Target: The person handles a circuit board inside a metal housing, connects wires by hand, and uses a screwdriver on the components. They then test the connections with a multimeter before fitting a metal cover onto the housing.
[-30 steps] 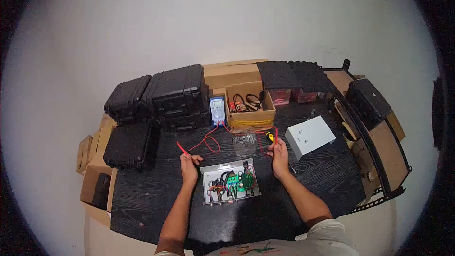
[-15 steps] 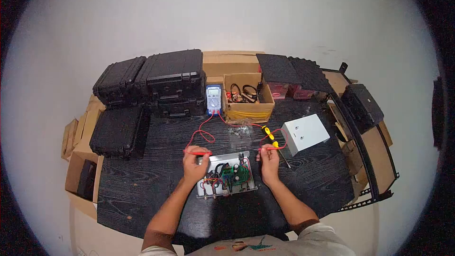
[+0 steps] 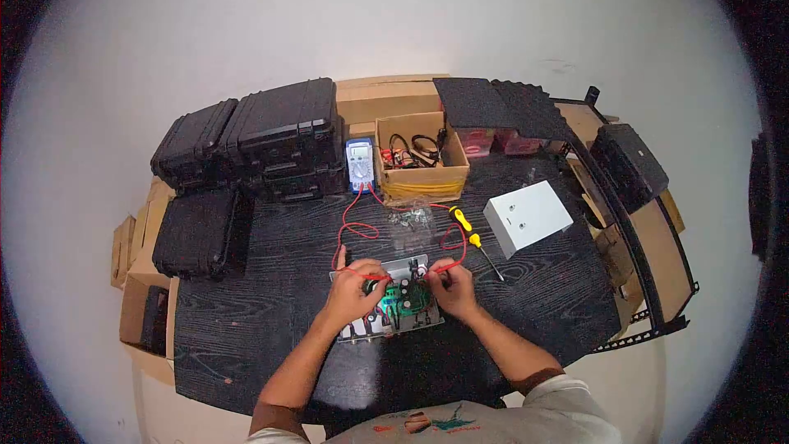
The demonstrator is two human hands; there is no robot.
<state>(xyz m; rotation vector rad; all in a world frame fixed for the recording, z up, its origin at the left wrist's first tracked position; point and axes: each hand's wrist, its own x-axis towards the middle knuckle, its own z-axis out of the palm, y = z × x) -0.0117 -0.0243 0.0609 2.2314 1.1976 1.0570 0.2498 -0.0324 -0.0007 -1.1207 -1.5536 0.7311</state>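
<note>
My left hand [image 3: 355, 290] is closed around a red test probe [image 3: 376, 278], over the left part of an opened metal chassis [image 3: 362, 330]. At the chassis's right side, my right hand [image 3: 453, 288] grips a second red probe [image 3: 444, 268]. Both probe tips are too small to place exactly. Inside the chassis lie a green circuit board [image 3: 394, 302] and several wires, partly covered by my left hand. Red leads run from the probes to a blue-rimmed multimeter [image 3: 360, 166], which stands upright at the back.
A yellow-black screwdriver [image 3: 465, 227] lies beside a white metal cover [image 3: 528, 218] on the black table [image 3: 509, 312]. Behind are a clear bag of small parts [image 3: 411, 222] and a cardboard box of cables [image 3: 423, 185]. Black hard cases [image 3: 279, 127] are stacked left; a black metal frame [image 3: 629, 238] stands right.
Both hands have moved inward with their probes, from the sides of the chassis to above it. The camera view has shifted slightly.
</note>
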